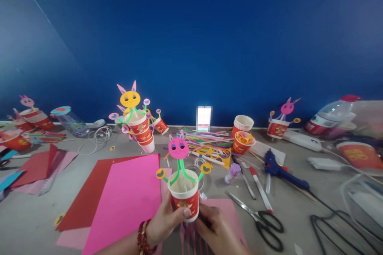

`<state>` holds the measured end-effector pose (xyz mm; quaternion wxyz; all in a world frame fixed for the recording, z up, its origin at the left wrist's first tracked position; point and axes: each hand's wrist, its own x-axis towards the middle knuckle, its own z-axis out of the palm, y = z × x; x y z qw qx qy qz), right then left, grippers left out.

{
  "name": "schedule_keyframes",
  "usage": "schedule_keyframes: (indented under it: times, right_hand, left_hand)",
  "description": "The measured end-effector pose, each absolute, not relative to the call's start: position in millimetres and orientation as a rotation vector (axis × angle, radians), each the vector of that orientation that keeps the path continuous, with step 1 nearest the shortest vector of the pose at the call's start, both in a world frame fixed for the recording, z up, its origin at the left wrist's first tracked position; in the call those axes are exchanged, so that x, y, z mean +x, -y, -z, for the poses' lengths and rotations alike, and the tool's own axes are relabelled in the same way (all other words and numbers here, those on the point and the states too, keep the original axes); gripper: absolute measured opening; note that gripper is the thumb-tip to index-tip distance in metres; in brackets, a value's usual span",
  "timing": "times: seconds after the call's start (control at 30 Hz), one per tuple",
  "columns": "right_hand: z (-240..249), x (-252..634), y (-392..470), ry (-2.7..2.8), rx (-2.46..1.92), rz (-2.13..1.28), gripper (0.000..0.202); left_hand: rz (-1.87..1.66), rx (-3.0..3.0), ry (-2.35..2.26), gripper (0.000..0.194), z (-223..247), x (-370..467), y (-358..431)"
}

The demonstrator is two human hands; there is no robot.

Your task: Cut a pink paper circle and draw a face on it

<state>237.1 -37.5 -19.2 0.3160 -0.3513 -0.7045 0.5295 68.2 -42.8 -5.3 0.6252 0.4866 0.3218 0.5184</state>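
the left hand has its grip closed round a red paper cup with a pink face, low centre over the bench; the right hand is at four o'clock beside it, grip hidden. scissors lie at three o'clock.

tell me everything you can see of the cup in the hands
The cup looks like paper: red outside with a gold-toned print, white rim and base, pale inside. It stands nearly upright, slightly tilted, its mouth open upward. Inside rise a pale stick and green strips; above are a pink face with dark eyes and small ears, and yellow discs at either side. The left hand grips it, thumb across the front. The right hand is close beside its base; contact is unclear.
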Motion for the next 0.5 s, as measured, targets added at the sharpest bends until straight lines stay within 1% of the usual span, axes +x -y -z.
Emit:
schedule_keyframes:
  times: [0.17, 0.27, 0.37, 0.5]
  right_hand:
    - [12.5, 242.8, 33.8, 1.771, -1.046, -1.360, 0.015]
    - [8.7, 249.0, 32.0, 1.754, -1.022, -1.284, 0.013]
    - [8.8, 254.3, 31.1, 1.715, -0.948, -1.225, 0.016]
    - [12.5, 258.1, 29.7, 1.672, -0.908, -1.165, 0.025]
  left_hand:
    - [-1.205, 1.117, -0.795, 0.053, 14.2, 63.5, 40.4]
    - [-1.226, 1.134, -0.816, 0.060, 20.4, 61.6, 38.9]
    - [-1.223, 1.157, -0.819, 0.066, 23.4, 60.8, 37.5]
    - [-1.211, 1.150, -0.863, 0.072, 20.0, 61.8, 36.7]
